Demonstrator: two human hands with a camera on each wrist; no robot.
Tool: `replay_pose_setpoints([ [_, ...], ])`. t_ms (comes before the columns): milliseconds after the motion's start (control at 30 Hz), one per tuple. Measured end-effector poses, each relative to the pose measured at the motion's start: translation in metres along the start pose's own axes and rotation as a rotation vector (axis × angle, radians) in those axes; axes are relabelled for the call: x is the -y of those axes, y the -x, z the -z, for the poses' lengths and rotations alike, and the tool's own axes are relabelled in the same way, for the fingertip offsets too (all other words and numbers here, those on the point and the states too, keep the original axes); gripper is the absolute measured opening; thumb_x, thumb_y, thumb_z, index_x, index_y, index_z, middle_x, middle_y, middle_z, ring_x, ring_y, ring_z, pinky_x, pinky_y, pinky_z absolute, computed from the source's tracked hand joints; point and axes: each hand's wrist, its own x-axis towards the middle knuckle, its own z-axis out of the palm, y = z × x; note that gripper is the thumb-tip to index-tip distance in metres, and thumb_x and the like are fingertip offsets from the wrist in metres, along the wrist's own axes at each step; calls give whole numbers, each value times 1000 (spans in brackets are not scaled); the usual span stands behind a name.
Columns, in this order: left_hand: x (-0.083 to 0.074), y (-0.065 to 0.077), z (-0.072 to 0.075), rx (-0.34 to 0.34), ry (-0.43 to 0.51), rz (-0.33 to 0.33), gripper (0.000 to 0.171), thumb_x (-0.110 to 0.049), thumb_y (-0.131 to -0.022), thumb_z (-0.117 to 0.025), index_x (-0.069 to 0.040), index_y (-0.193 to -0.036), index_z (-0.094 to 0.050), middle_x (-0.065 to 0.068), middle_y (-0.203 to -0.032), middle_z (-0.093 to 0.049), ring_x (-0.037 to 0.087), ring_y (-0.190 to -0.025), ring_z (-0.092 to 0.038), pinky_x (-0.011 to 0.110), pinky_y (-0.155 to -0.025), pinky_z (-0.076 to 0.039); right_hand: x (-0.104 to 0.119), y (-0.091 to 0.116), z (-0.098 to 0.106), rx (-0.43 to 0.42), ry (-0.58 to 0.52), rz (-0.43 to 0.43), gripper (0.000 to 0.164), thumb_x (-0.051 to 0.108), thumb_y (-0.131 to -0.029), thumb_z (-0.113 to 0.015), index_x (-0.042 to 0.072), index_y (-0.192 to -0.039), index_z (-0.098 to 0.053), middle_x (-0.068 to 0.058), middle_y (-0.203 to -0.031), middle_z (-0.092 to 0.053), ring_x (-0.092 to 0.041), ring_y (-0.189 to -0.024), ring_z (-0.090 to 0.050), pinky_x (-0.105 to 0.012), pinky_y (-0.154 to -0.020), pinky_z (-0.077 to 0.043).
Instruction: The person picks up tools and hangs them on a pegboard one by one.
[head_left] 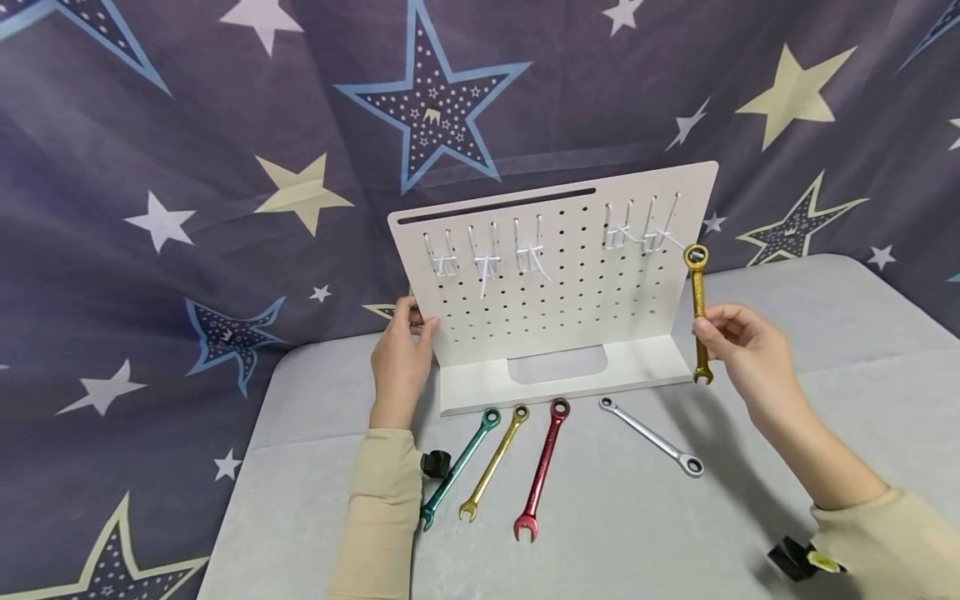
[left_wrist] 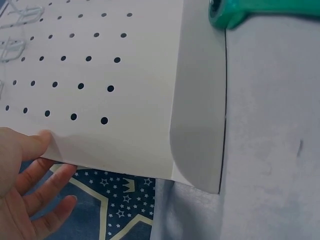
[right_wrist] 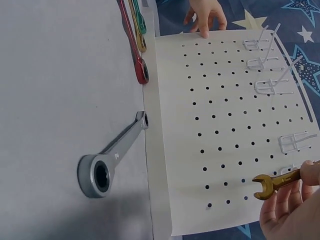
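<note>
My right hand [head_left: 756,358] pinches a dark gold combination wrench [head_left: 698,292] by its shaft, beside the right edge of a white pegboard [head_left: 637,321]. The wrench hangs upright, ring end up, and its ring overlaps the tip of the rightmost hook [head_left: 658,239] in the head view. In the right wrist view the wrench's open end [right_wrist: 265,187] points away from the fingers. My left hand [head_left: 401,367] holds the board's left edge, thumb [left_wrist: 37,142] on the front face and the other fingers at the back.
Before the board's base lie a green wrench [head_left: 459,467], a lighter gold wrench [head_left: 495,462], a red wrench [head_left: 543,471] and a silver wrench [head_left: 651,436]. More hooks [head_left: 486,265] sit on the board's upper left. A star-patterned cloth [head_left: 300,196] hangs behind the grey table [head_left: 615,542].
</note>
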Motion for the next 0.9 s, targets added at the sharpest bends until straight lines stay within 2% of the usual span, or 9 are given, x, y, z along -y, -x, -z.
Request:
replay_pose_setpoints([
  [333,0,1,-1,-4,1,-2,37,-29,-99,-63,-11,-129,-51,9,-110,-66,27,-97,-65,47,-76,-47,-3,-10,-9,-16,87,-4,10,8,-96,-65,17,-95,-62,15,-81,-64,-1,-74,-57,-12,-65,-48],
  [633,-1,1,-1,0,-1,7,37,-29,-99,-63,-11,-130,-51,9,-111,-66,27,-98,-65,47,-77,-47,-7,-22,-17,-21,65,2,4,8,-96,-66,10,-97,-62,13,-79,-63,-2,-71,-55,-13,-62,-47],
  [900,-1,1,0,6,7,8,37,-29,-99,-63,-11,-130,-51,10,-111,-66,28,-99,-65,47,-76,-47,-9,-31,-24,-33,97,-12,7,9,-97,-65,15,-95,-61,16,-79,-63,-2,-70,-54,-14,-62,-48],
])
